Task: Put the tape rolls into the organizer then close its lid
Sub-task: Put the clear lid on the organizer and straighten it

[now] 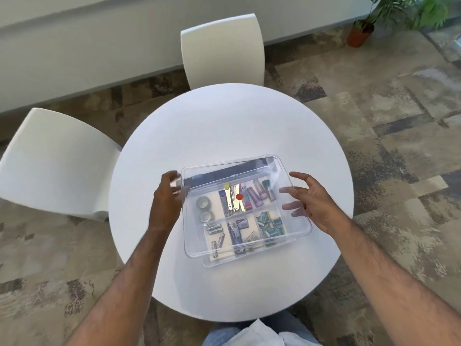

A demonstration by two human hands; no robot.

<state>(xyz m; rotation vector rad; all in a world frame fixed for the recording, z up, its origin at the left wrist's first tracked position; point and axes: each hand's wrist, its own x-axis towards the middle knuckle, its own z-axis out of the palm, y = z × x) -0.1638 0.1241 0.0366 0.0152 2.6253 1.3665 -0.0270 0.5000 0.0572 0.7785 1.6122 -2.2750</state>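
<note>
A clear compartment organizer point(249, 261) sits on the round white table point(224, 121). Two green tape rolls point(203, 203) point(206, 217) lie one behind the other in its left compartment. The transparent lid point(249, 163) hovers just over the organizer, shifted a little to the far left of the base. My left hand point(166, 203) grips the lid's left edge. My right hand point(316, 206) holds its right edge, fingers spread and showing through the plastic, thumb above.
Other compartments hold batteries, pens, clips and small packets. One white chair point(222, 48) stands beyond the table and another point(55, 166) at its left. A potted plant point(361, 33) is on the patterned carpet at far right.
</note>
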